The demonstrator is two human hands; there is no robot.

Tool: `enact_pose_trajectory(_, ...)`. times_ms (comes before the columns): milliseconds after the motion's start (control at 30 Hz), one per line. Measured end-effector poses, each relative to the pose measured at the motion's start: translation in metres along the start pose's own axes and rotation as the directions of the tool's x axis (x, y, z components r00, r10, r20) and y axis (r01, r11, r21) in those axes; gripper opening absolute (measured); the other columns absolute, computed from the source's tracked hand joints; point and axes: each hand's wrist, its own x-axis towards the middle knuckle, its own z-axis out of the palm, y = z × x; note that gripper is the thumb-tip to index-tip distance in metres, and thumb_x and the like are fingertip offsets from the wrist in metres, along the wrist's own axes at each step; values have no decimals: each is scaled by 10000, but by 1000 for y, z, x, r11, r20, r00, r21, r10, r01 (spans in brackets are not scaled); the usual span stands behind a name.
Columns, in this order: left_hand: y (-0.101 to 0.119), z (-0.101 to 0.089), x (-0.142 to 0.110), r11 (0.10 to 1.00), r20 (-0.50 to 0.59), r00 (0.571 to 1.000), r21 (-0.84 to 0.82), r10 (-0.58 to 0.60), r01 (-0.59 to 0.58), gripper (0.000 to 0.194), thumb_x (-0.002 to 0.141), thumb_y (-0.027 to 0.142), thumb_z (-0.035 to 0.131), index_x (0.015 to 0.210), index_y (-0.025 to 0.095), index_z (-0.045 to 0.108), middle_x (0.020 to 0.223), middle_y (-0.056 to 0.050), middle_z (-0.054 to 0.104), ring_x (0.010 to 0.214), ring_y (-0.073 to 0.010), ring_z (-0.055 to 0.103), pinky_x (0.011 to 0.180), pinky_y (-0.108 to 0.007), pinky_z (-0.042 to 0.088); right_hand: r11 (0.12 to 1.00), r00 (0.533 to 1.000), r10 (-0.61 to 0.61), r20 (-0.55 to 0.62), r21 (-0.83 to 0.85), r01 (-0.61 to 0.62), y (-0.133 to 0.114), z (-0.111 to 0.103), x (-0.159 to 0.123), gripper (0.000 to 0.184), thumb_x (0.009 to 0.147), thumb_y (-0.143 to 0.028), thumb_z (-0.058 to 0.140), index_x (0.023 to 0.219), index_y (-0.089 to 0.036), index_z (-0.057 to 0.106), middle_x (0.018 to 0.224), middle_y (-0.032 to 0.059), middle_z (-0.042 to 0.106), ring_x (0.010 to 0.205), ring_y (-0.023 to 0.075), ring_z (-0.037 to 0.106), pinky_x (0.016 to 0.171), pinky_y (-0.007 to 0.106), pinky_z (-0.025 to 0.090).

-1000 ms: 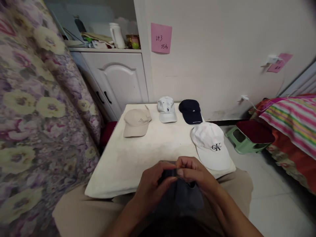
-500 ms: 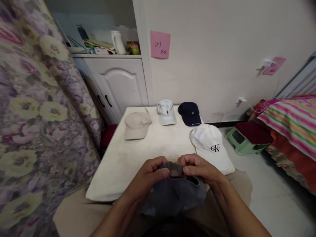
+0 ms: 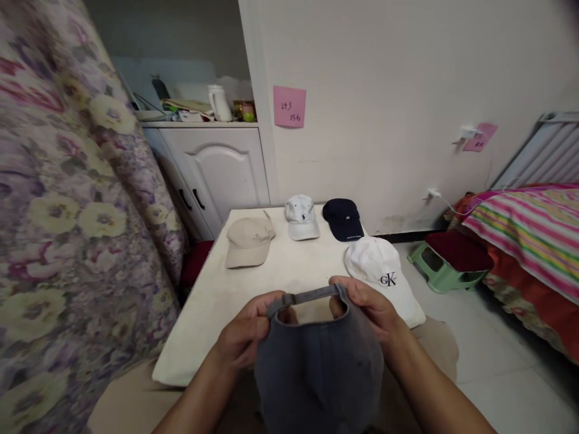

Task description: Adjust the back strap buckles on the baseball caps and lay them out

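Note:
Both hands hold a grey-blue cap up close to me, its back strap stretched between them. My left hand grips the left end of the strap, my right hand the right end. Beyond them a cream table carries a beige cap, a small white cap, a navy cap and a white cap with a black logo.
A floral-covered sofa fills the left. A white cabinet with clutter on top stands behind the table. A green stool and a striped bed are to the right. Pink notes hang on the wall.
The grey-blue cap has been lifted from lap height toward me and its strap pulled open between my hands. The view has tilted upward.

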Motion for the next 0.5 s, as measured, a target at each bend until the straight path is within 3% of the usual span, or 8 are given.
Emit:
enact_pose_trajectory(167,-24,-6,2,985,-41,987,-72,154,-157,360,702,382,739,970,142,728,830,-108,757,692,-263,709,636,-332,559,998,999,-26,-28,57,27,15,-1,5,279,718,-343,799,841,-154,635,582,-44,562,460,76,477,498,168,444)
enact_pose_trajectory(267,-39,-10,3,962,-23,974,-155,226,-226,304,690,347,736,938,173,766,726,-53,763,569,-217,689,555,-294,552,995,988,-82,-128,54,89,25,-8,8,287,679,-356,798,841,-178,642,576,-55,540,474,93,489,524,191,466)
enact_pose_trajectory(367,-44,-13,4,944,-96,957,-164,274,-287,221,668,267,753,877,204,793,662,0,752,519,-164,670,540,-241,552,992,973,-106,-206,43,118,32,-16,7,279,650,-350,783,814,-180,637,600,-35,566,545,118,553,618,222,509)
enact_pose_trajectory(500,-37,-8,7,952,-153,944,-46,292,-302,100,661,300,771,706,212,786,502,11,664,463,-173,623,554,-283,572,997,984,-66,-167,-55,57,37,-32,7,375,626,-448,770,842,-163,653,624,1,623,560,141,575,636,268,517)
